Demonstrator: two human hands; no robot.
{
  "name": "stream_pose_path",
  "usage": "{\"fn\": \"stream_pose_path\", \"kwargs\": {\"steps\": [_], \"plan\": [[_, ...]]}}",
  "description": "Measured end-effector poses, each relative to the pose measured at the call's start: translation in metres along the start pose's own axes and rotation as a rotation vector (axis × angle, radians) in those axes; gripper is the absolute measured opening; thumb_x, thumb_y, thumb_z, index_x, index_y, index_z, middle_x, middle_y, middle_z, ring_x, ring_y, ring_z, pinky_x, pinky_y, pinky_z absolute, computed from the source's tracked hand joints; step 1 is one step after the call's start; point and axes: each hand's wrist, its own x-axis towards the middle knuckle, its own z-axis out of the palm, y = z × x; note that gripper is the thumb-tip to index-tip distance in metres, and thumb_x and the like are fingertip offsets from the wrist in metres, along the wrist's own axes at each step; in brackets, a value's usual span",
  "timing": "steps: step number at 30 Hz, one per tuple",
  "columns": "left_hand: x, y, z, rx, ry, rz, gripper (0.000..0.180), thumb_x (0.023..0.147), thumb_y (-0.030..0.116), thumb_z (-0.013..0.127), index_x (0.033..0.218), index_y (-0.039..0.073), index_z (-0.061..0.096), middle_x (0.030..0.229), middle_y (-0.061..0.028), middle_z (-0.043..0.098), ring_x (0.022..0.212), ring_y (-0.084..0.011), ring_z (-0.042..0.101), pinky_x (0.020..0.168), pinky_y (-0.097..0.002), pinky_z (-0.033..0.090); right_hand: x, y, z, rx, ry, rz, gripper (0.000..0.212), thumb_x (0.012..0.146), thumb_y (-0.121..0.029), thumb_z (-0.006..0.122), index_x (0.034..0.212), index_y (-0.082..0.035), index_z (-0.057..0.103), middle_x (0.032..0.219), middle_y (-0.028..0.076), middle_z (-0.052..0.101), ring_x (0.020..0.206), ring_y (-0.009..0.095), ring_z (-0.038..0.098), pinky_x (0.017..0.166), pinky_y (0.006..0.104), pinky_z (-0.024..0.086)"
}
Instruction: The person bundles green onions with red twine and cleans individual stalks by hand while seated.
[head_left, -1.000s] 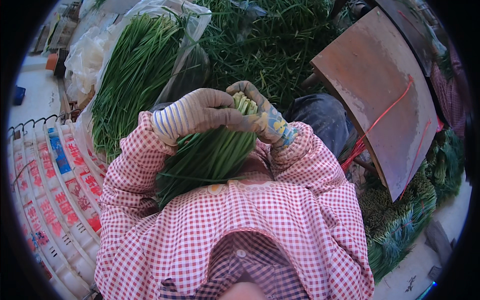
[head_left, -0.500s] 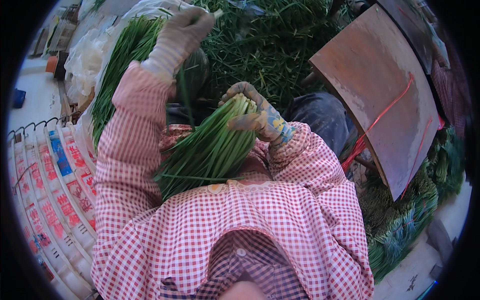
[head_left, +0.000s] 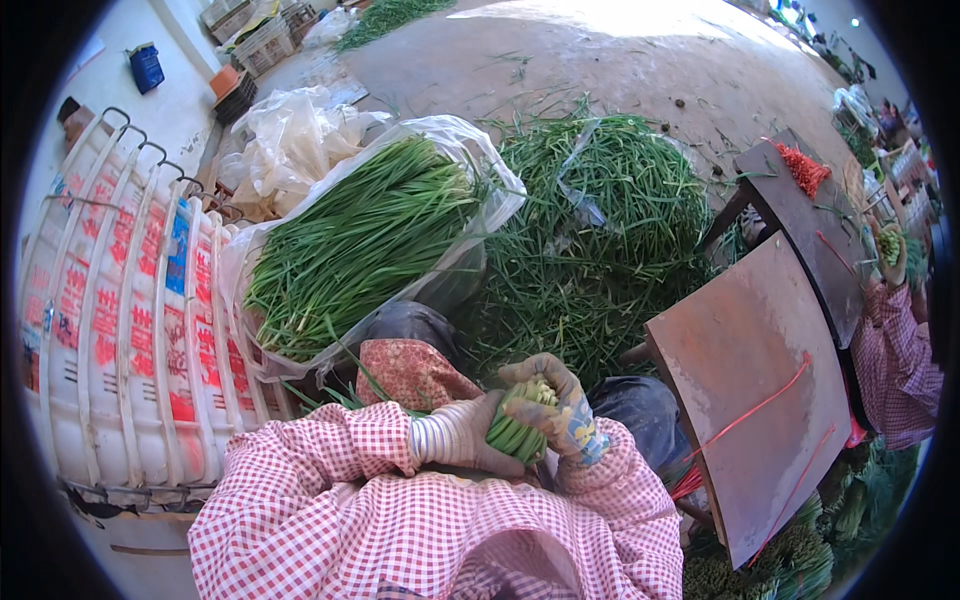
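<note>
Glare bleaches the far floor [head_left: 610, 60] white, the foreground lies in softer, dimmer light, and fisheye distortion bends the dark-rimmed edges.

"Where's the chive bunch [head_left: 517, 440]?"
"Between the left hand [head_left: 468, 436] and the right hand [head_left: 556, 405], before the person's chest [head_left: 450, 510]."
"Ahead of them?"
"A heap of cut leaves [head_left: 620, 190] on the floor [head_left: 590, 70]; left of it, more chives [head_left: 360, 240] in a plastic bag [head_left: 508, 185]."
"Further left?"
"A ribbed panel [head_left: 160, 420], beside the bag."
"And right?"
"A tilted board [head_left: 740, 350] with 2 cords [head_left: 803, 370] across it. Bundled chives [head_left: 795, 555] lie by its lower right edge; a co-worker [head_left: 900, 345] is at the far right."
</note>
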Motion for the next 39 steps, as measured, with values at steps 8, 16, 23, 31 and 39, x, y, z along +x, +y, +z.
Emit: {"fn": "stream_pose_path", "kwargs": {"steps": [8,16,23,31,39], "plan": [[-0.011,0.142,-0.066,0.297,0.209,0.387,0.103,0.063,0.033,0.088,0.141,-0.005,0.033,0.119,-0.0226,0.06,0.109,-0.0287,0.061,0.096,-0.0342,0.048,0.003,-0.098,0.004,-0.042,0.142,-0.674,0.021,0.081,-0.012,0.069,0.096,-0.008,0.054,0.093,0.008,0.063,0.093,0.021,0.06,0.091,0.0395,0.05],[-0.07,0.108,-0.121,0.792,1.141,0.746,0.048,0.076,0.008,0.073,0.121,0.002,0.057,0.111,-0.0169,0.063,0.097,-0.0276,0.065,0.086,-0.0372,0.053,0.045,-0.161,-0.153,-0.495,0.625,-0.804,0.019,0.081,-0.008,0.069,0.095,-0.01,0.058,0.087,0.003,0.059,0.082,0.013,0.055,0.076,0.0284,0.047],[-0.047,0.131,-0.042,-0.32,-0.162,0.467,0.044,0.085,0.009,0.073,0.125,-0.002,0.058,0.109,-0.0175,0.068,0.097,-0.0235,0.067,0.082,-0.0324,0.055,0.122,-0.216,-0.095,-1.122,0.37,-0.896,0.016,0.076,-0.002,0.067,0.089,-0.008,0.059,0.079,-0.001,0.056,0.07,0.01,0.053,0.06,0.0253,0.045],[0.073,0.066,-0.033,-1.49,-0.61,0.62,0.092,0.084,0.075,0.046,0.145,0.008,0.036,0.138,-0.0217,0.049,0.125,-0.0409,0.05,0.106,-0.0548,0.04,0.047,-0.183,0.055,-1.689,-0.586,-1.325,0.021,0.068,-0.011,0.069,0.088,-0.01,0.061,0.086,0.007,0.058,0.086,0.028,0.062,0.082,0.0411,0.051],[0.051,0.038,-0.021,-1.547,-0.267,0.855,0.075,0.092,0.059,0.05,0.147,0.011,0.035,0.14,-0.0216,0.047,0.126,-0.039,0.049,0.107,-0.048,0.042,0.063,-0.061,0.056,-1.791,-0.725,-1.098,0.014,0.078,-0.015,0.066,0.088,-0.007,0.059,0.086,0.008,0.057,0.084,0.027,0.06,0.079,0.0412,0.051]]}}
